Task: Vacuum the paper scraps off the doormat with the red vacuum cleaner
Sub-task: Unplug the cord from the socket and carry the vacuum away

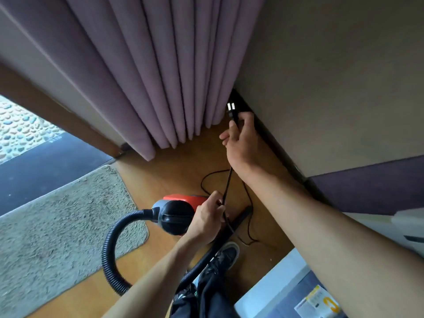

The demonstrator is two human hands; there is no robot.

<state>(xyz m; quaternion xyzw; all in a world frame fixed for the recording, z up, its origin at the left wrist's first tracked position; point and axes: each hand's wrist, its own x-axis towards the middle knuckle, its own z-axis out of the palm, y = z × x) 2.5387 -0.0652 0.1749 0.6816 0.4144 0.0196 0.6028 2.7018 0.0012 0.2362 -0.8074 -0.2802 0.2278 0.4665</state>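
Mauve pleated curtain (160, 76) hangs top centre, hem down near the wood floor (183, 161); beige wall (332, 76) to its rt w/ dark baseboard (277, 148) along the bottom; purple panel (371, 189) further rt; brown door frame (57, 115) at left, dark threshold (52, 166) below it, pebbled ground (18, 131) beyond; black shoe (227, 253) & dark trousers (206, 294) at bottom; white-edged box (270, 288) w/ yellow label (321, 304) bottom rt.

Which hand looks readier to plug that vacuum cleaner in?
The right hand: it pinches the plug, prongs raised toward the wall's dark baseboard beside the curtain. The left hand is lower, holding the cord by the red vacuum cleaner.
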